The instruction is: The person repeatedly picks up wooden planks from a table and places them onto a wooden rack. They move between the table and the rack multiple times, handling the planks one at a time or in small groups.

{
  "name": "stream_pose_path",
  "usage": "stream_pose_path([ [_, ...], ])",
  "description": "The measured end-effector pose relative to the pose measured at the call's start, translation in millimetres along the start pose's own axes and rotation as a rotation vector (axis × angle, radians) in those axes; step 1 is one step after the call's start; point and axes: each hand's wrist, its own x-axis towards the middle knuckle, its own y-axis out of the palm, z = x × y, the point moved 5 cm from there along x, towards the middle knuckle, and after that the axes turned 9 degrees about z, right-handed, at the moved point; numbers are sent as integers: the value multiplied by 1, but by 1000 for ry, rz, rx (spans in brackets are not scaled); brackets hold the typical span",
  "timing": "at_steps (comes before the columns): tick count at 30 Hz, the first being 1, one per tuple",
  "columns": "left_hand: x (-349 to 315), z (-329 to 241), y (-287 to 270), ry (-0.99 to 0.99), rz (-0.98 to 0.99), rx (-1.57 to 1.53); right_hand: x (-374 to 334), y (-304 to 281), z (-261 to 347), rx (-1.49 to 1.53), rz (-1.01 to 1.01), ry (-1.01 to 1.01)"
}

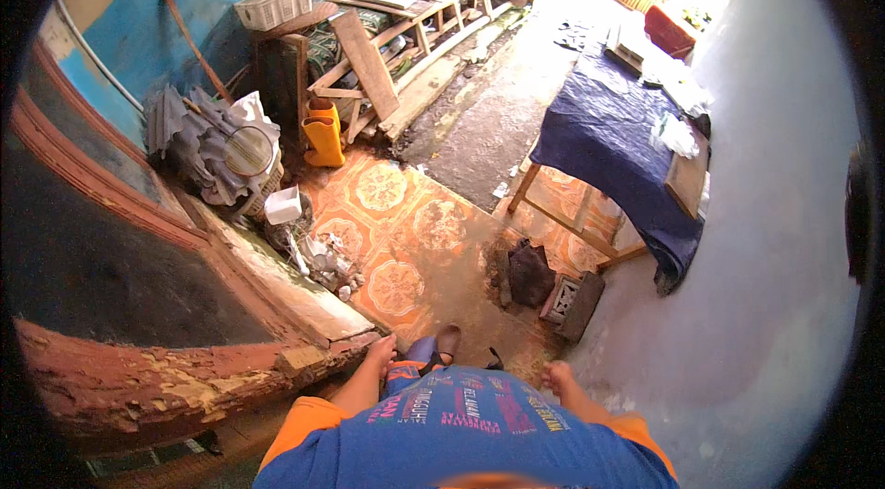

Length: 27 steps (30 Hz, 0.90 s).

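Note:
My left hand (380, 353) hangs at my left side, close to the end of the weathered wooden door sill (355, 328). Its fingers are loosely bent and nothing shows in them. On the other side, my right hand (559, 378) hangs near the grey wall, fingers loosely curled and apparently holding nothing. Below it in depth lie a grey concrete block (579, 306) and a dark, crumpled bag-like thing (531, 275). One brown shoe (448, 341) shows in front of my blue shirt (461, 424).
At right stands a wooden table draped with a dark blue tarp (599, 120). Yellow boots (324, 134) stand by a wooden bench frame (406, 37). Rubbish (327, 263), a white container (283, 205) and a heap of grey cloth (217, 143) line the left. Patterned orange tiles (396, 286) meet a rough concrete path (498, 111).

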Motion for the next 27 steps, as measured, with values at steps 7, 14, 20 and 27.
stream_pose_path([
  [7, 3, -38, -9, -40, -53, -121, 32, 88, 200, -66, 138, -267],
  [14, 22, -56, -17, -96, -100, -245, 100, 108, 302, -304, 207, -322],
  [20, 15, -142, 19, -86, -151, -234, 141, 80, 372, -237, 206, -161],
  [27, 41, -309, 47, 26, -192, -93, 164, 58, 447, -68, 282, -215],
])
